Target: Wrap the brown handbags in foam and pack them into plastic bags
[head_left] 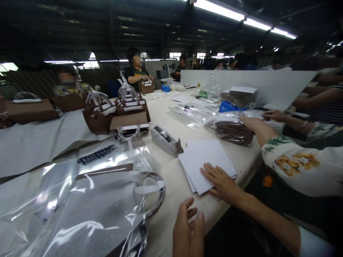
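Observation:
My right hand (pixel 222 182) lies with its fingers spread on a small stack of white paper sheets (pixel 210 157) near the table edge. At the bottom, my left hand (pixel 189 226) hovers over the table edge, its fingers loosely bent and apart, with nothing in them. To its left lies a handbag (pixel 102 207) inside a clear plastic bag (pixel 34 214), a wrapped handle (pixel 160 194) showing at its side. A grey tape dispenser (pixel 166 141) stands just behind the paper.
Brown handbags (pixel 128 121) with wrapped handles stand at the left. A co-worker's hand (pixel 253 125) touches a bagged brown item (pixel 233 132) at the right. Behind are plastic sleeves (pixel 193 112), a blue dispenser (pixel 230 107), a stack of sheets (pixel 239 93) and a white partition (pixel 276 85).

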The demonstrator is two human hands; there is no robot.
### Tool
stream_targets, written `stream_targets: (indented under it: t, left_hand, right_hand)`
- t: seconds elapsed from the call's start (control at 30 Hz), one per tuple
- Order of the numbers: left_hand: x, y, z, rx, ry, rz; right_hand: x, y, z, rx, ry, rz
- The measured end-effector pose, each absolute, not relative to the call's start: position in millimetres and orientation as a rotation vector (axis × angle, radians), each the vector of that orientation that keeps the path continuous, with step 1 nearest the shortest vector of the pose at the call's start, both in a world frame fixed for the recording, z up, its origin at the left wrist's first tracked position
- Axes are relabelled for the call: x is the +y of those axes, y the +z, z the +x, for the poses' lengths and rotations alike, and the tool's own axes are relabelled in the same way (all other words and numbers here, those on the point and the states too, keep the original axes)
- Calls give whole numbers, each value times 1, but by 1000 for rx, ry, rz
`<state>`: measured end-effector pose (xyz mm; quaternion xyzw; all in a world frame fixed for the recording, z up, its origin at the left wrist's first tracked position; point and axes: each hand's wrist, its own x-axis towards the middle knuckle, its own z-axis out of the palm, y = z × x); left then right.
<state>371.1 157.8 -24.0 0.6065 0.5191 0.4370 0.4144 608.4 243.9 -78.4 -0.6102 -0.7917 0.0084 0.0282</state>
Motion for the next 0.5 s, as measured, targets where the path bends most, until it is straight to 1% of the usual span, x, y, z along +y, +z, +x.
stream_targets:
  t: [0.07,0.13,0.27,0.5]
  left_hand:
    - [173,-44,394,1289,889,1091]
    - [190,-57,408,1225,777,870]
    - [216,-66,423,1187,785,912]
    - [238,-78,434,1311,901,1158]
  right_hand:
    - [232,-84,600,-2517,-115,-1739]
    - [229,-83,601,-2540,-128,-1651]
    - [240,-76,615,-2522,-38,-1570]
    - [260,-78,639,-2444,177,-1658]
